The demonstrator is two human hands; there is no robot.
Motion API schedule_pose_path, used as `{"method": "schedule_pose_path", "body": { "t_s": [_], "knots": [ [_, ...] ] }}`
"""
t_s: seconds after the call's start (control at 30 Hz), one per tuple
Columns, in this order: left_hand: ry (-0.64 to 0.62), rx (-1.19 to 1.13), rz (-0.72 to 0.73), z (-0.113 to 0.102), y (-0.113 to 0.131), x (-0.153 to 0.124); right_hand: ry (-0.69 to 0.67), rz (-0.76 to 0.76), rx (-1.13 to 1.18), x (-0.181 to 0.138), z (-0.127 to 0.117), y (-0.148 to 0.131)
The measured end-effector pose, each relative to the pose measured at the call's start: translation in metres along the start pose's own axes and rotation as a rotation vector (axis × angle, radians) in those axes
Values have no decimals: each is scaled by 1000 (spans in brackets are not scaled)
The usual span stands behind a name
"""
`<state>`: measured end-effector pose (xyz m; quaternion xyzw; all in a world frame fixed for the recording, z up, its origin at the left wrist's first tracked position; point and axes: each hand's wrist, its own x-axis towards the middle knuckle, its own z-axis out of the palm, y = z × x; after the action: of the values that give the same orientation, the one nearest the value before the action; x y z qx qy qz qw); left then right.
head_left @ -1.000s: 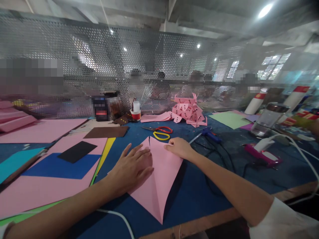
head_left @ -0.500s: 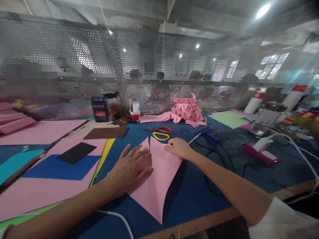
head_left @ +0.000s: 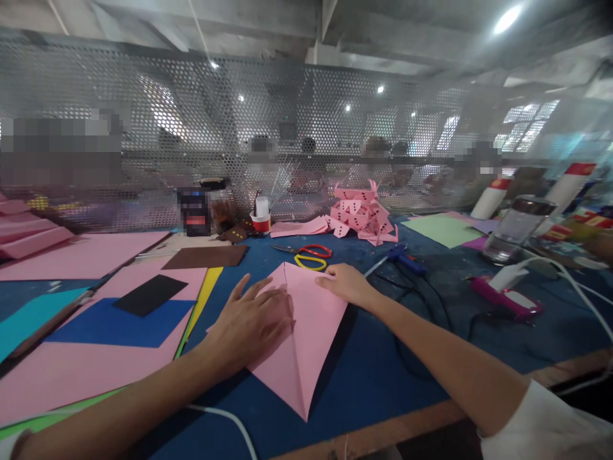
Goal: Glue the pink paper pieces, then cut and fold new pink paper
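Note:
A folded sheet of pink paper (head_left: 313, 319) lies in front of me, its pointed corner toward the table's front edge and a crease running down its middle. My left hand (head_left: 253, 319) rests flat on the paper's left half with the fingers spread. At the upper right edge, my right hand (head_left: 347, 284) pinches the paper between thumb and fingers. Just beyond the paper are scissors (head_left: 311, 255) with one red and one yellow handle. A blue glue gun (head_left: 406, 259) lies to the right of my right hand.
Stacked coloured sheets (head_left: 186, 287) cover the left side. Pink cut pieces with black dots (head_left: 359, 214) are heaped at the back, before a perforated metal screen (head_left: 297, 108). On the right are a glass bottle (head_left: 517, 230), a magenta power strip (head_left: 507, 300) and cables.
The two halves of the pink paper have come together at the top, narrowing the gap along the crease. The lower tip has shifted slightly left. Both hands stay nearly in place.

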<state>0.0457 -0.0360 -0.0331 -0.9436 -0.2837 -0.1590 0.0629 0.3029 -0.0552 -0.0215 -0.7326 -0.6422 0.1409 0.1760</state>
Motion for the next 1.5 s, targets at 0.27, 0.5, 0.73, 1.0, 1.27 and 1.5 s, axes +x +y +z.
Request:
{"method": "schedule_pose_path", "body": {
  "t_s": [0.27, 0.5, 0.73, 1.0, 1.27, 1.5],
  "knots": [
    [9, 18, 1, -3, 4, 0, 2, 10, -31, -1, 1, -1],
    [6, 14, 0, 2, 0, -1, -13, 10, -47, -1, 1, -3],
    [11, 17, 8, 4, -2, -2, -14, -2, -35, 0, 1, -3],
    [-10, 32, 11, 2, -2, -2, -4, -16, 21, 1, 0, 1],
    [-46, 37, 14, -3, 0, -13, 30, -15, 73, 0, 1, -1],
    [-48, 17, 9, 2, -4, -22, 12, 3, 51, -2, -2, -2]
  ]
}}
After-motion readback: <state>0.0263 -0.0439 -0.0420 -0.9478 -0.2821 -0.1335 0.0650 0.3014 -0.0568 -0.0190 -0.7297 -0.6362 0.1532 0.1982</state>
